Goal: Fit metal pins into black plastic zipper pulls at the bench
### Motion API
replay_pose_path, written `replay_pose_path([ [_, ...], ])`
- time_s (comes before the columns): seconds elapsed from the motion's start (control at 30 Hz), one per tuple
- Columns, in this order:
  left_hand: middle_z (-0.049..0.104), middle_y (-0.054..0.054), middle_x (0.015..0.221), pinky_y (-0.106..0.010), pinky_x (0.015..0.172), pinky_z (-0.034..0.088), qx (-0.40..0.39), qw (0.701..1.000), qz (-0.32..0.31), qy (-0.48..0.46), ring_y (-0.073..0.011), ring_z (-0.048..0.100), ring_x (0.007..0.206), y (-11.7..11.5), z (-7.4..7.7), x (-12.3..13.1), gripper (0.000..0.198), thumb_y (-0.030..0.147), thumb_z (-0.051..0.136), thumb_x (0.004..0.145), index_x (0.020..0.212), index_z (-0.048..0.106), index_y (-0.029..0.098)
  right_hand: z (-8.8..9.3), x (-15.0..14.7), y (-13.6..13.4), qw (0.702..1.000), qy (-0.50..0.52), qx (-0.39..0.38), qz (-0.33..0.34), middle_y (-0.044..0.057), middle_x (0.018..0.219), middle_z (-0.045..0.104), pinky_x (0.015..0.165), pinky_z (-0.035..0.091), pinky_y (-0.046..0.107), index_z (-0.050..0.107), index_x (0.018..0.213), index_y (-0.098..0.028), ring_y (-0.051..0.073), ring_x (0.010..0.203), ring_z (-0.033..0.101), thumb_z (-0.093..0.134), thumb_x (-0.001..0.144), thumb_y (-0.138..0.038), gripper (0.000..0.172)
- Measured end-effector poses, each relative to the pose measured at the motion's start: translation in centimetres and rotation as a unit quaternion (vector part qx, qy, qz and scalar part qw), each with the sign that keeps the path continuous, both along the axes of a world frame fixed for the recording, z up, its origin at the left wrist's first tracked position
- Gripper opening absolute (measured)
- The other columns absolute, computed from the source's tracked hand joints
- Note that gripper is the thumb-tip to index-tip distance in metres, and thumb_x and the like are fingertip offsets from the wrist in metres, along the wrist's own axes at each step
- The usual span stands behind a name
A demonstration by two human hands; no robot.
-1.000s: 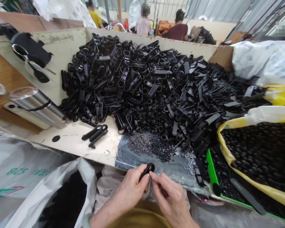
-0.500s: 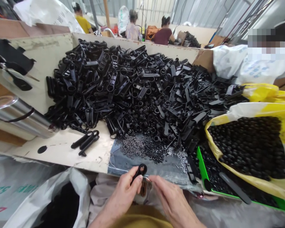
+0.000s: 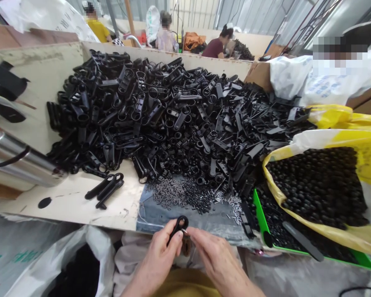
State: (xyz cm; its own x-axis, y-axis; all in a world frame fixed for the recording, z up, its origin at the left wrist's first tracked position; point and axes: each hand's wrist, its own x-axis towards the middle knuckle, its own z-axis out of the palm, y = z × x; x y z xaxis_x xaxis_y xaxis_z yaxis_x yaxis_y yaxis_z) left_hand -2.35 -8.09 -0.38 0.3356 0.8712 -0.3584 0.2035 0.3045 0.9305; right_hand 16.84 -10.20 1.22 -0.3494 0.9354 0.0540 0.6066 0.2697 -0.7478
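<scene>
The pale walled surface (image 3: 71, 198) bears a broad heap of black plastic parts (image 3: 160, 111); three loose parts (image 3: 104, 189) lie apart in front; a steel flask (image 3: 18, 165) lies at the left; a grey cloth (image 3: 210, 220) at the near edge carries small metal pins (image 3: 168, 193) and tiny black rings (image 3: 198, 199)

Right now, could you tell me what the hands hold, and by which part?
The left hand pinches a black plastic part by its shaft, ring end up. The right hand touches it; its own hold cannot be told.
</scene>
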Motion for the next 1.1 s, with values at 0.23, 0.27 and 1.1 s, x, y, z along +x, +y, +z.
replay_pose_path([
  [0.23, 0.047, 0.005, 0.066, -0.026, 0.062, 0.035, -0.002, 1.0, -0.006, -0.001, -0.014, 0.042, 0.064, 0.1, 0.0, 0.1, 0.047, 0.061, 0.046, 0.099, 0.105, 0.064, 0.017, 0.4, -0.3, 0.2, 0.999, 0.015, -0.039, 0.023, 0.004, 0.092, 0.074, 0.074, 0.054, 0.024, 0.066, 0.111, -0.023, 0.017, 0.081, 0.072, 0.035, 0.106, -0.015, 0.032],
  [0.27, 0.046, 0.005, 0.066, -0.026, 0.062, 0.035, -0.003, 1.0, -0.006, -0.002, -0.0139, 0.042, 0.064, 0.1, 0.1, 0.1, 0.047, 0.061, 0.047, 0.099, 0.104, 0.063, 0.017, 0.5, -0.3, 0.2, 0.999, 0.02, -0.041, 0.021, 0.004, 0.093, 0.074, 0.073, 0.054, 0.024, 0.066, 0.112, -0.023, 0.017, 0.081, 0.072, 0.036, 0.105, -0.014, 0.032],
  [1.1, 0.079, -0.011, 0.12, -0.033, 0.089, 0.059, 0.159, 0.975, 0.066, 0.14, -0.0274, 0.075, 0.108, -0.1, -3.3, 0.2, 0.043, 0.05, 0.051, 0.097, 0.122, 0.071, 0.021, 0.9, -3.8, 0.2, 0.959, -0.278, -0.019, -0.06, 0.004, 0.074, 0.076, 0.05, 0.043, 0.025, 0.064, 0.104, -0.021, 0.021, 0.057, 0.072, 0.052, 0.09, -0.007, 0.023],
])
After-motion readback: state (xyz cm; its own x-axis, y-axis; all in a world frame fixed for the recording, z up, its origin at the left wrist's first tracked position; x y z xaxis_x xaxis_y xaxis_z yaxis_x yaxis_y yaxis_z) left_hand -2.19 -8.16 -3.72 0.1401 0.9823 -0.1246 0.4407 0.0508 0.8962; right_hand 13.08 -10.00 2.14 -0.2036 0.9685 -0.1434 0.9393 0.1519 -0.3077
